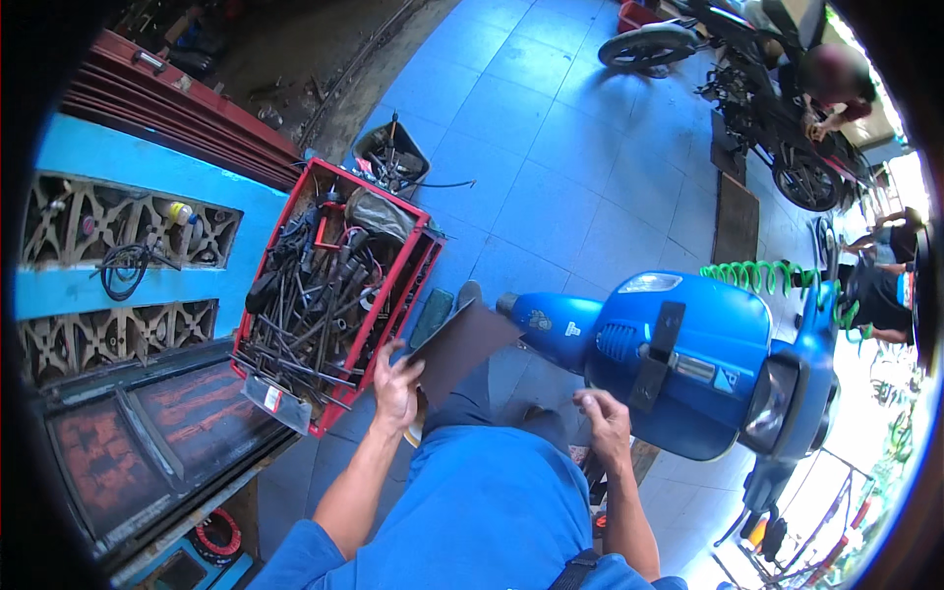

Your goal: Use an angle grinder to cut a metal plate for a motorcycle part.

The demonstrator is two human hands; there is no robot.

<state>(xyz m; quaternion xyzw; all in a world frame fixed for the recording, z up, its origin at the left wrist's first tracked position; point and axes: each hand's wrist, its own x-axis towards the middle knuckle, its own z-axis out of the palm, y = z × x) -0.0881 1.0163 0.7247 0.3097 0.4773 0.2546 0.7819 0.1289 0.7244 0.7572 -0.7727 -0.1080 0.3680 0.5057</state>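
Note:
My left hand [395,391] grips the near left edge of a dark brown sheet of sandpaper [466,356], which is tilted in front of my body. Beside it on the left stands a red-framed tool cart [372,339], heaped with wrenches, sockets and other metal tools [320,305]. My right hand [606,425] is closed, thumb against fingers, apart from the sheet; whether something small sits in that pinch, I cannot make out. Just beyond it is a blue scooter [688,364] with a dark strip across its front panel.
A dark bin [418,157] with tools and a cable stands past the cart. At the far right a person [836,84] crouches by a black motorcycle [752,98]. A green coiled hose [752,273] hangs behind the scooter. A light-blue wall [128,285] borders the left side.

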